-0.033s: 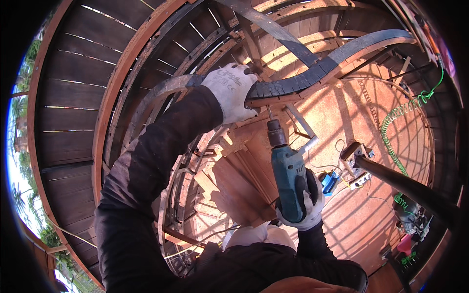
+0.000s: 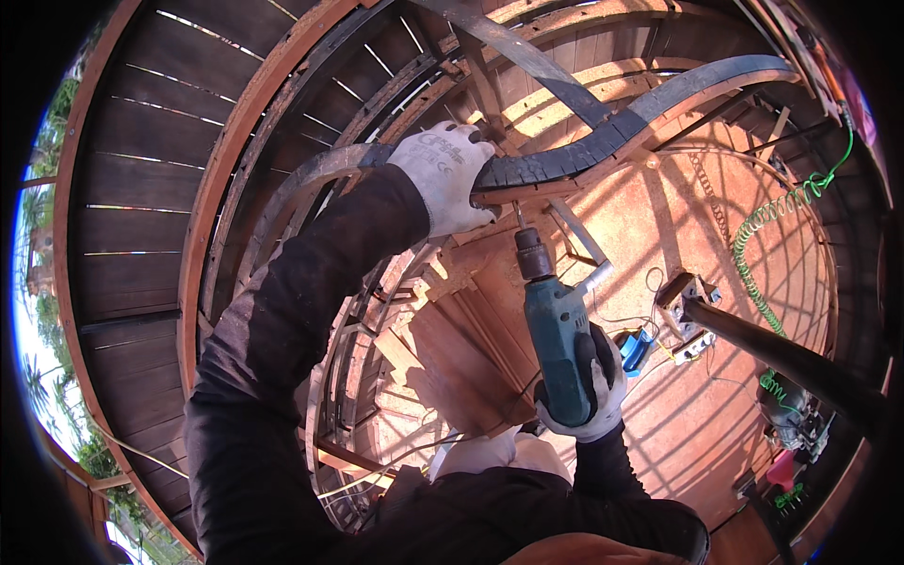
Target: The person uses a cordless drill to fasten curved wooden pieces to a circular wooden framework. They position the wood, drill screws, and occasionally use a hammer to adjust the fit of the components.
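A curved dark strip with a reddish-brown wooden edge (image 2: 565, 165) snakes across the upper middle. My left hand (image 2: 443, 174), in a white glove with dark fingertips, is closed around it near its left bend. The glove hides part of the strip. Below, my right hand (image 2: 605, 400), gloved the same way, grips a teal power drill (image 2: 556, 330) by its rear handle. The drill points up and away from me, its thin bit (image 2: 519, 217) meeting the wooden edge just right of my left hand. Whether the bit is inside the wood, I cannot tell.
Slatted dark wooden walls with curved ribs (image 2: 212, 188) surround me. Brown boards (image 2: 452, 377) lie below. A dark pole (image 2: 782, 353) slants in at right, near a power strip (image 2: 694, 347) and a blue object (image 2: 637, 350). A green coiled hose (image 2: 744, 254) hangs farther right.
The drill and my right hand have shifted very slightly, with the drill's rear a touch farther right. My left hand stays in place on the strip.
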`<state>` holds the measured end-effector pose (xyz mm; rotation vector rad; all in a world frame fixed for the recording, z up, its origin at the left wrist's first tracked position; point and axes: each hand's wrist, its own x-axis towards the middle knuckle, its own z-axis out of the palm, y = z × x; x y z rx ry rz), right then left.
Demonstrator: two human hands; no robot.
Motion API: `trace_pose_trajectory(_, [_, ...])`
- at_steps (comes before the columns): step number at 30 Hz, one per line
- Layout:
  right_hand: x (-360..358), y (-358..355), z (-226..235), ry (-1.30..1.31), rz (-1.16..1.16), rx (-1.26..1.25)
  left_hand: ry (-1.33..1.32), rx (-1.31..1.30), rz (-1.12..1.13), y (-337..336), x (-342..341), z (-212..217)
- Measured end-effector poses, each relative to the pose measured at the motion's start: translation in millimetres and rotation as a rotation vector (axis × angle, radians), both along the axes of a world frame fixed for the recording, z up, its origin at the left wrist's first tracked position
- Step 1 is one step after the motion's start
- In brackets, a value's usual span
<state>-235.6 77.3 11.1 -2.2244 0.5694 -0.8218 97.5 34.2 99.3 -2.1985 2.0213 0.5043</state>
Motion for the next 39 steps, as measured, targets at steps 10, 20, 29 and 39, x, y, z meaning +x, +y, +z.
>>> trace_pose_trajectory(10, [5,26,32,0.051,-0.107,0.190,0.016,0.001,0.020,-4,5,8])
trace_pose_trajectory(20, [-101,67,63,-0.107,-0.201,1.092,0.152,-0.292,0.116,-14,17,-6])
trace_pose_trajectory(29, [-202,50,66,0.298,-0.083,0.097,1.399,-0.855,0.963,126,-123,-49])
trace_pose_trajectory(39, [-153,-68,74,0.051,0.157,1.147,1.879,-0.315,1.346,278,-298,-108])
